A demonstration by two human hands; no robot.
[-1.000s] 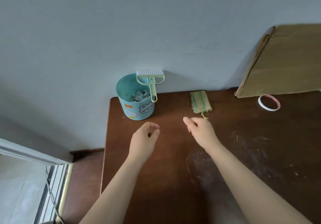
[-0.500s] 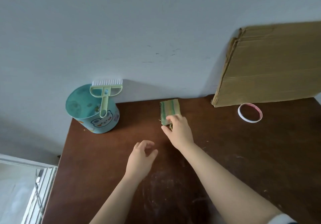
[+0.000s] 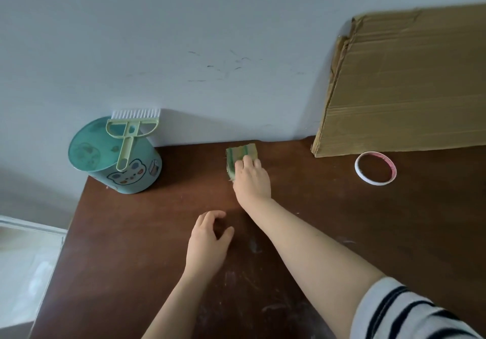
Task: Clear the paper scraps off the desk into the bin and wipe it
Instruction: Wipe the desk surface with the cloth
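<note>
A folded green and yellow striped cloth (image 3: 240,154) lies near the back edge of the brown desk (image 3: 131,233). My right hand (image 3: 252,178) lies on its near half, fingers curled over the cloth. My left hand (image 3: 207,244) hovers or rests loosely curled on the desk closer to me, holding nothing. A teal bin (image 3: 118,165) with cartoon stickers stands at the back left corner. A pale green brush (image 3: 131,131) with white bristles lies across the bin's top. Dusty smears mark the desk in front of me.
A flattened cardboard box (image 3: 407,89) leans on the wall at the back right. A white and pink tape ring (image 3: 375,168) lies in front of it. The desk's left edge drops off beside the bin.
My right hand has reached forward from mid-desk onto the striped cloth. My left hand has stayed low near the middle. The view has shifted right and closer.
</note>
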